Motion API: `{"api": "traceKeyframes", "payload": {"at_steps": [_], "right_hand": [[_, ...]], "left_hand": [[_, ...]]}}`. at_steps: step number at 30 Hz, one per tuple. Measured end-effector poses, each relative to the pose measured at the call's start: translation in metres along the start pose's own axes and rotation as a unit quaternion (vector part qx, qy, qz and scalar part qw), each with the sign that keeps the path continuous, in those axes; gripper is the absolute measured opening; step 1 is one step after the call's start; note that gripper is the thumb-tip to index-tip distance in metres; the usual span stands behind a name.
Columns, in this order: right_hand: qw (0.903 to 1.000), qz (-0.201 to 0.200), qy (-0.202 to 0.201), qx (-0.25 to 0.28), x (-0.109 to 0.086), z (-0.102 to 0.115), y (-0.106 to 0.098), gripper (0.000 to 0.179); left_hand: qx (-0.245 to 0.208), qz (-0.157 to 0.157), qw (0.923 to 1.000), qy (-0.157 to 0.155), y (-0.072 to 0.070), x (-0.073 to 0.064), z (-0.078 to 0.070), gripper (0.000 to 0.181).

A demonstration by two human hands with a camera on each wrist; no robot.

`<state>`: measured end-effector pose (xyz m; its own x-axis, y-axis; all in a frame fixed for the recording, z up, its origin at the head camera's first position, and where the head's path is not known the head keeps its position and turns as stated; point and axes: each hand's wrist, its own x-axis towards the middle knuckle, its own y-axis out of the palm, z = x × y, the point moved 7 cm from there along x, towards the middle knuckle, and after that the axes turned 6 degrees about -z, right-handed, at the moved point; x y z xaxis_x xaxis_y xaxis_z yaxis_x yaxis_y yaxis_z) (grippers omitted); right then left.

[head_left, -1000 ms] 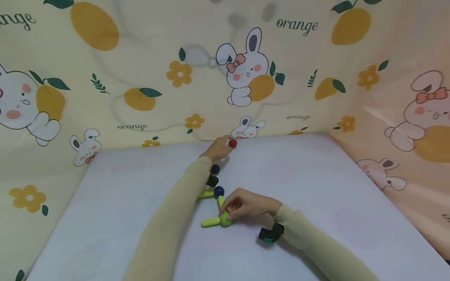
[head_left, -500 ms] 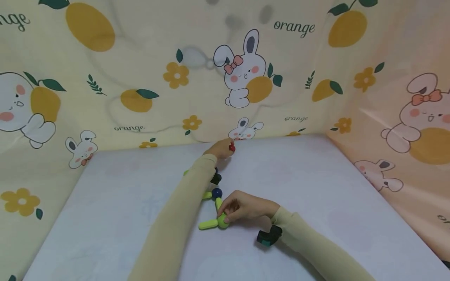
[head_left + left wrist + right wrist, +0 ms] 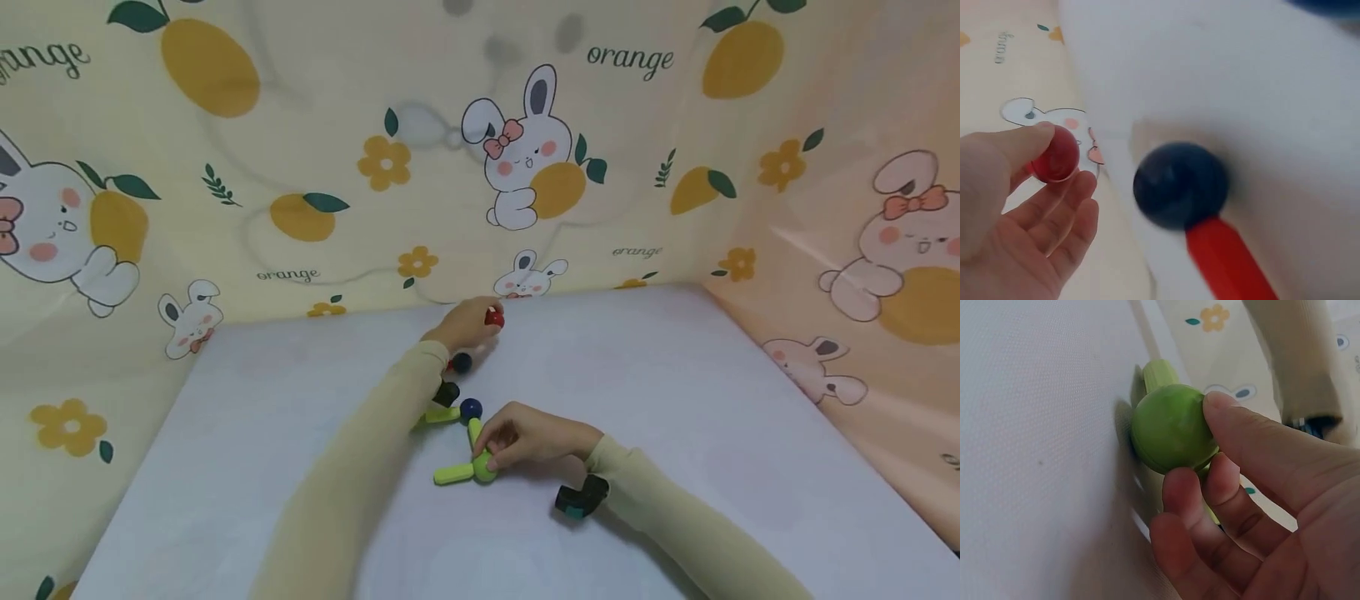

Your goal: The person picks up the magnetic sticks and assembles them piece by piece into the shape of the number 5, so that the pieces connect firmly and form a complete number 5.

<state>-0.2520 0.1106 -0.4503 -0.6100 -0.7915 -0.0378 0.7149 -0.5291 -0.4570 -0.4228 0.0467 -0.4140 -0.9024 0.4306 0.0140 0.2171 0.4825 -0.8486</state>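
At the far edge of the table, my left hand (image 3: 465,323) pinches a red ball (image 3: 1059,156) between thumb and fingers. Below that hand, a dark blue ball (image 3: 1180,186) joins a red stick (image 3: 1230,259); my left forearm covers part of them in the head view. My right hand (image 3: 536,435) pinches a green ball (image 3: 1172,428) low over the table. A light green stick (image 3: 453,474) extends left from the green ball, and another (image 3: 475,431) runs up to a second blue ball (image 3: 471,409), which has a further green stick (image 3: 442,415) at its left.
The white table (image 3: 637,375) meets a patterned cloth backdrop (image 3: 420,192) at its back and right. My left sleeve (image 3: 360,467) crosses over the table beside the green sticks. Dark wrist cameras sit on both wrists, the right one (image 3: 582,497) just above the tabletop.
My left hand lowers slightly with the red ball, and its forearm shifts, baring and covering the dark blue ball near its wrist. My right hand keeps its pinch on the green ball.
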Motion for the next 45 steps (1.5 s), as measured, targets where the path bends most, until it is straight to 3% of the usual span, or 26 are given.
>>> {"api": "traceKeyframes", "payload": {"at_steps": [9,16,26,40,45], "right_hand": [[0.9996,0.000,0.025,0.015,-0.001,-0.004,-0.007,0.018],[0.9987,0.010,0.043,0.026,0.000,-0.008,-0.003,0.020],[0.9978,0.014,0.048,0.044,-0.001,-0.010,-0.001,0.021],[0.9981,0.006,0.050,0.036,-0.002,-0.010,-0.004,0.021],[0.9981,0.007,0.050,0.036,-0.002,-0.009,-0.003,0.021]], "left_hand": [[-0.002,-0.012,0.9991,0.041,-0.032,-0.038,-0.010,0.036],[0.010,-0.009,0.9954,0.095,-0.043,-0.082,-0.016,0.036],[-0.019,-0.002,0.9961,0.086,-0.043,-0.143,-0.004,0.038],[-0.036,-0.022,0.9958,0.082,-0.040,-0.167,0.017,0.040],[-0.022,-0.038,0.9952,0.087,-0.041,-0.179,0.023,0.041]]}}
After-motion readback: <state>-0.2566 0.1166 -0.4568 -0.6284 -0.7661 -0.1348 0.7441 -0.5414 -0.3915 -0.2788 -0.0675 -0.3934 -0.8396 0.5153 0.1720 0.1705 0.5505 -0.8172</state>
